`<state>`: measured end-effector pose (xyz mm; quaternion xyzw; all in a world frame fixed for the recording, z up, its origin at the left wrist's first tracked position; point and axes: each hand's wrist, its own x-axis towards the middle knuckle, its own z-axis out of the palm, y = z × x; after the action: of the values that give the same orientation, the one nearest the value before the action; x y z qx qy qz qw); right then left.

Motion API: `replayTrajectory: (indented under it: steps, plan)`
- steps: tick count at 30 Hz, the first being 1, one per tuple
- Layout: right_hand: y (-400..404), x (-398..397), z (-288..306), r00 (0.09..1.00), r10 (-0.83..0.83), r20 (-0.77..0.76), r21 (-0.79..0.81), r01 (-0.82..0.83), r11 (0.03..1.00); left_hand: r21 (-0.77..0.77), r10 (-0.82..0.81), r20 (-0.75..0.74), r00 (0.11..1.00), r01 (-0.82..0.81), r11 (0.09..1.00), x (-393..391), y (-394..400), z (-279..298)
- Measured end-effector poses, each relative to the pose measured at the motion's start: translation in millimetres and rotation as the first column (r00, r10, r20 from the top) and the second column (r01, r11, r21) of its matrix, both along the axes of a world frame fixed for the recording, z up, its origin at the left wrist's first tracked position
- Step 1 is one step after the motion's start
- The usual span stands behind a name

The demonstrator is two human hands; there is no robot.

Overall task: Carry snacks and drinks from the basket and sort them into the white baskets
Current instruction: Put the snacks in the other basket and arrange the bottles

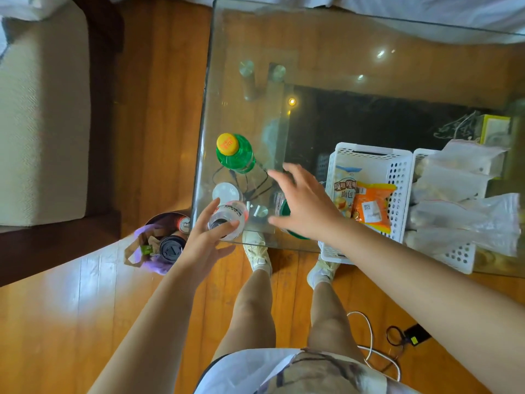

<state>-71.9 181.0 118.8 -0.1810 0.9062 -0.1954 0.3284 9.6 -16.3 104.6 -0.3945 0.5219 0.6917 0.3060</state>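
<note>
Down at the glass table's near-left corner, the left hand grips a clear bottle tilted over the near edge. The right hand hovers with fingers spread, holding nothing, above a green item it mostly hides. One green bottle stands upright nearby. Two white baskets sit along the near edge, one holding two snack packets.

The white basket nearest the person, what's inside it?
In the white basket lie an orange snack packet and a pale bread packet. The right hand covers the basket's near left corner, so anything there is hidden.
</note>
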Motion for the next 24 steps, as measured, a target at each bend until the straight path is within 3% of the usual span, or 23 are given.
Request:
replayTrajectory:
  steps: [3, 7, 12, 20, 24]
  plan:
    - [-33, -33, 14, 0.986, -0.166, -0.012, -0.219, 0.159, 0.963, 0.034, 0.118, -0.009, 0.993, -0.118, 0.992, 0, 0, -7]
    - [-71, -65, 22, 0.98, -0.187, 0.068, -0.365, 0.199, 0.91, 0.032, 0.183, -0.026, 0.983, -0.182, 0.983, 0, 3, -9]
    - [-79, -67, 17, 0.974, -0.188, 0.129, -0.323, 0.22, 0.92, 0.052, 0.21, -0.04, 0.977, -0.208, 0.977, -7, 4, -11]
    - [-11, -61, 16, 0.896, -0.43, 0.109, -0.278, 0.442, 0.853, 0.153, 0.228, -0.081, 0.97, -0.214, 0.965, -35, 21, -11]
    - [27, -51, 22, 0.881, -0.467, 0.08, -0.211, 0.473, 0.855, 0.173, 0.216, -0.106, 0.971, -0.196, 0.965, -54, 35, -11]
